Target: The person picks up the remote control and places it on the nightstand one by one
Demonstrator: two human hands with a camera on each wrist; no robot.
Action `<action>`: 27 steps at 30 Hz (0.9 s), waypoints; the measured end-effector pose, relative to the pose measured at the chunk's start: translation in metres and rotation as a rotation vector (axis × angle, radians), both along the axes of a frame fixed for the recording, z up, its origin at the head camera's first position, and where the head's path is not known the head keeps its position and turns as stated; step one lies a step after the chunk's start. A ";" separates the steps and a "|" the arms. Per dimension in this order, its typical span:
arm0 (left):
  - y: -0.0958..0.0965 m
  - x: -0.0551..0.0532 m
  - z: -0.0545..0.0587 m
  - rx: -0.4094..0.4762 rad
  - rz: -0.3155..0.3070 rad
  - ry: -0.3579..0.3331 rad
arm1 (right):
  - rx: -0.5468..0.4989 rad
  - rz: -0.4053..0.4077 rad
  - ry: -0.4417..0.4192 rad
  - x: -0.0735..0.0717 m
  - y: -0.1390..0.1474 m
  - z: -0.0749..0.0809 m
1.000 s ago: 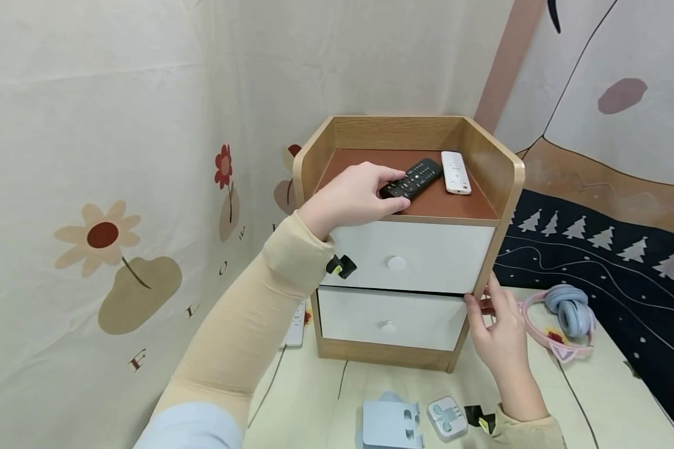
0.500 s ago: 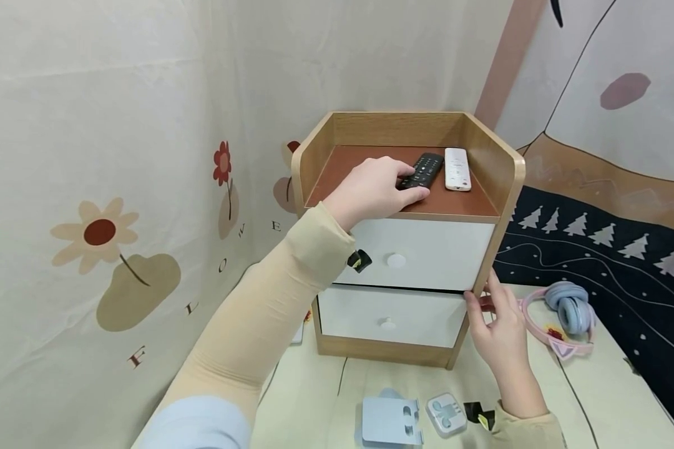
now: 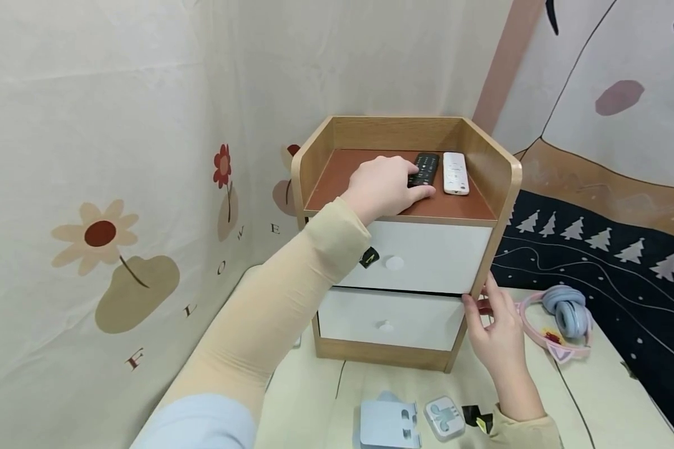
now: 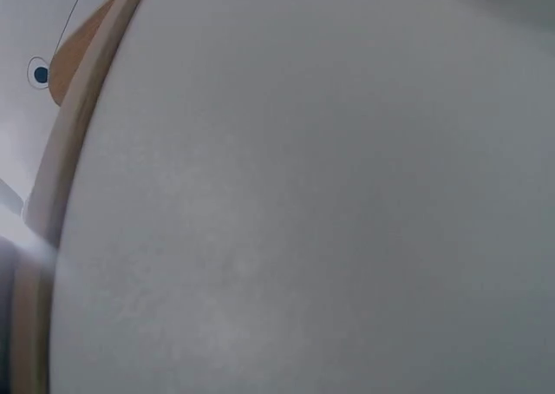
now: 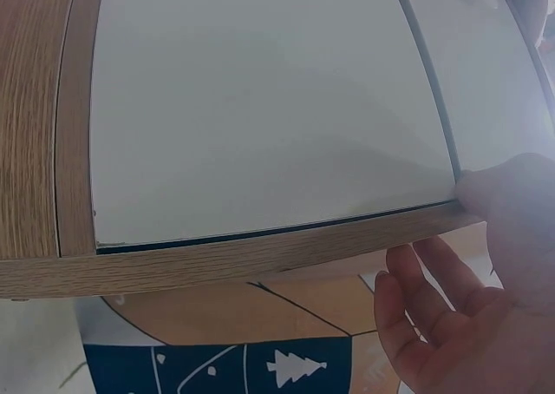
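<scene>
On the brown top of a small wooden cabinet (image 3: 384,353) lies a black remote control (image 3: 425,167), turned nearly straight front to back. My left hand (image 3: 380,187) holds its near end between thumb and fingers, hiding part of it. A white remote control (image 3: 455,173) lies just to its right. My right hand (image 3: 500,342) grips the cabinet's right front edge, thumb on the front and fingers round the side, as the right wrist view also shows. The left wrist view is filled by a white drawer front (image 4: 260,194); my left hand is out of it.
Pink and blue headphones (image 3: 567,315) lie right of the cabinet. In front are a light blue stand (image 3: 387,424) and a small clear case with earphones (image 3: 445,418). Two white drawers (image 3: 427,255) with round knobs face me. Raised wooden walls edge the top.
My left hand has moved right along the cabinet top, turning the black remote control from slanted to nearly parallel with the white one. My right hand keeps its place on the cabinet edge.
</scene>
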State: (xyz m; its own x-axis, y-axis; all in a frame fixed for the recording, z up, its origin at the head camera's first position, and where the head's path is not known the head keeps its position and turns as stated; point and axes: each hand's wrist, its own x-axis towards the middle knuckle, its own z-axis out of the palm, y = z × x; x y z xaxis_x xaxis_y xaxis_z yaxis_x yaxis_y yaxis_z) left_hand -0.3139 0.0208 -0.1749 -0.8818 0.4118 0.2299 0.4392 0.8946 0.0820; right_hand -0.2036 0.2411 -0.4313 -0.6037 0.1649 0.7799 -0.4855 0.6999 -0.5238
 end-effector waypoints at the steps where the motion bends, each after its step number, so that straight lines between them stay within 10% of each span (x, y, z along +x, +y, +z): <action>1: 0.001 0.000 0.000 -0.006 0.006 0.000 | -0.001 0.001 -0.002 0.000 0.000 0.000; 27: 0.005 -0.002 -0.001 -0.019 0.026 -0.019 | 0.013 0.003 -0.021 0.000 0.001 0.002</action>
State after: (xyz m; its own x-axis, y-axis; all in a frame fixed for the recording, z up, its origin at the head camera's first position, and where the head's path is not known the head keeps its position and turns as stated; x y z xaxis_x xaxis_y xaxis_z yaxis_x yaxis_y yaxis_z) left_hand -0.3154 0.0254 -0.1756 -0.8961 0.3933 0.2057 0.4148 0.9070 0.0729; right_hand -0.2035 0.2419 -0.4288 -0.6208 0.1526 0.7690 -0.4764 0.7055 -0.5247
